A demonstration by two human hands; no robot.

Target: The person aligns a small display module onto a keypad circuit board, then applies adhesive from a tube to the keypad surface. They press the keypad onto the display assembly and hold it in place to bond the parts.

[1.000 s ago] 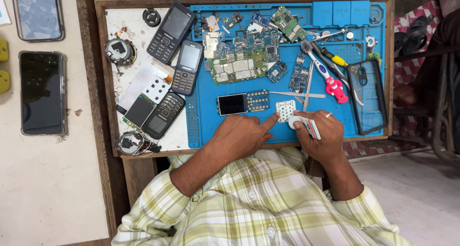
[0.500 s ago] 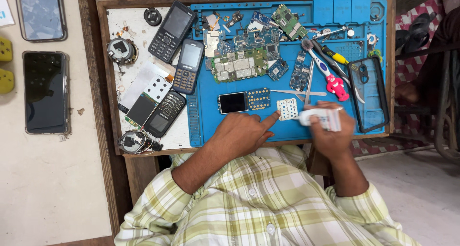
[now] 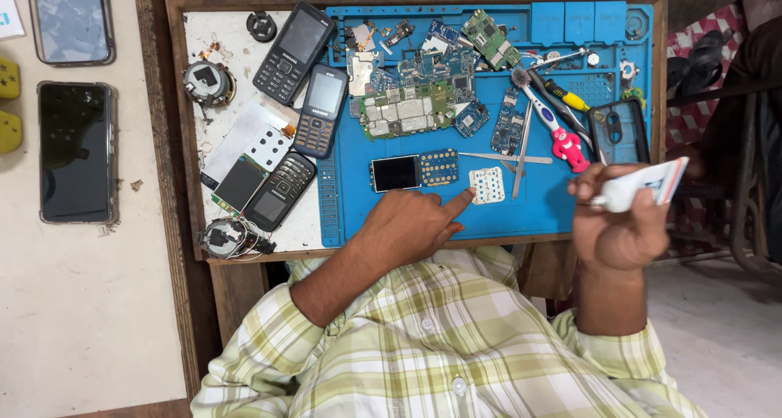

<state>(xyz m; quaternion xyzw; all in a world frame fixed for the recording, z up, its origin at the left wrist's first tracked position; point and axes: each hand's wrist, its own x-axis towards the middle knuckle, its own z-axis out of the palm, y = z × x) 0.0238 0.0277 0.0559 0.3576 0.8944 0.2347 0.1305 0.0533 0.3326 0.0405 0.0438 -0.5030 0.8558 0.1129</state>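
Observation:
My left hand [image 3: 411,222] rests on the blue work mat [image 3: 554,214]. Its index finger points at a small white keypad sheet [image 3: 488,185], and the fingertip is at the sheet's left edge. My right hand [image 3: 621,226] is raised past the mat's right front corner and grips a small white tube [image 3: 643,185], held roughly level. A small phone screen with a keypad board [image 3: 414,172] lies just above my left hand. Metal tweezers [image 3: 515,159] lie beside the keypad sheet.
Several circuit boards [image 3: 419,108] cover the mat's far half. A toothbrush [image 3: 544,116], a yellow-handled screwdriver [image 3: 566,99] and a dark phone case [image 3: 617,129] lie at the right. Three keypad phones [image 3: 303,100] sit on the white board at the left. Two smartphones [image 3: 75,149] lie on the left counter.
My right hand has drawn away from the keypad sheet, moving right and up off the mat with the white tube. My left hand stays by the sheet, finger still extended.

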